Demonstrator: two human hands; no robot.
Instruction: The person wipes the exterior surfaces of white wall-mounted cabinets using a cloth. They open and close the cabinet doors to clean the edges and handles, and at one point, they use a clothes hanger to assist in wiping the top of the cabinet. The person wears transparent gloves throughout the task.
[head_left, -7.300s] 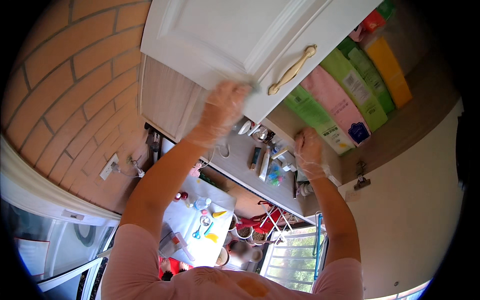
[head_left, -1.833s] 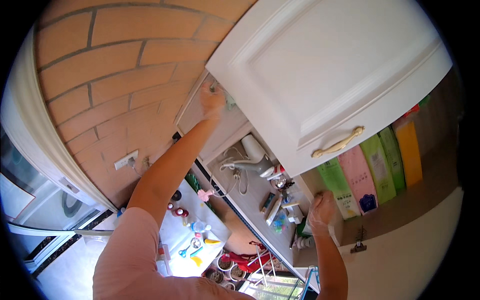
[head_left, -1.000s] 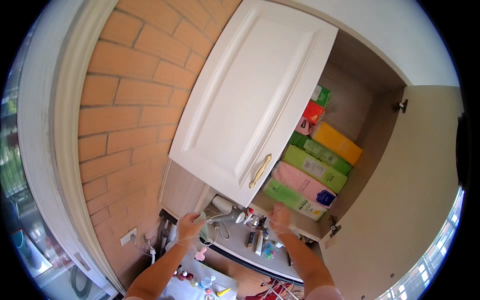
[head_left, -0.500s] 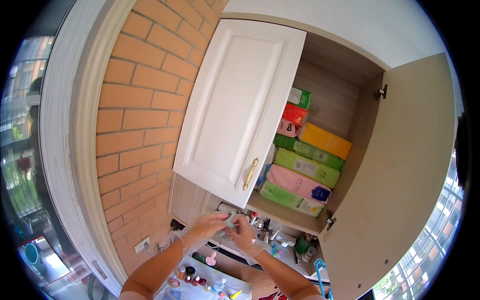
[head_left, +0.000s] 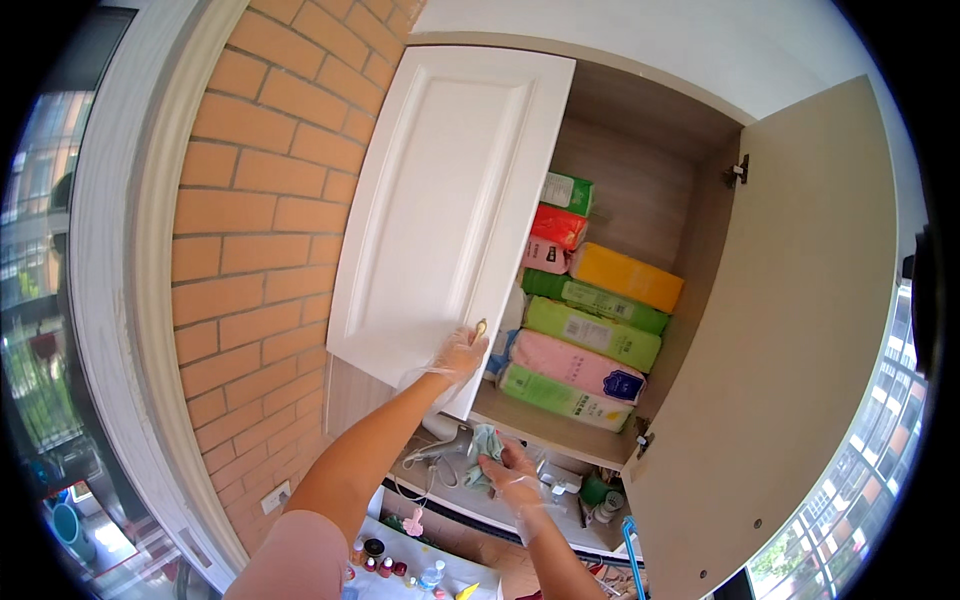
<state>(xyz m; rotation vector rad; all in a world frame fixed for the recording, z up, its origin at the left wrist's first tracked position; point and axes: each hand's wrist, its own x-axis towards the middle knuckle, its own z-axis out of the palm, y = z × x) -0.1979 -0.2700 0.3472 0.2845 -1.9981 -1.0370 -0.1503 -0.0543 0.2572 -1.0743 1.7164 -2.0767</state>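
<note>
My left hand [head_left: 461,355], in a clear plastic glove, is closed around the gold handle [head_left: 481,328] of the white cabinet door [head_left: 440,200]. That door is closed over the left half of the wall cabinet. Lower and to the right, my right hand [head_left: 515,474], gloved as well, grips a pale green cloth [head_left: 487,443] in front of the open shelf below. Behind the door's right edge, stacked tissue packs in green, pink [head_left: 575,366], yellow [head_left: 627,276] and red fill the lower part of the cabinet.
The right cabinet door [head_left: 790,330] stands wide open. On the lower shelf lies a grey hair dryer [head_left: 440,440] with its cord, beside several bottles and jars. Small bottles [head_left: 385,567] stand on a white surface below. An orange brick wall [head_left: 260,220] rises at the left.
My left hand has left the cloth and moved up onto the door handle. The cloth stays in my right hand, which is a little lower. The view has shifted slightly.
</note>
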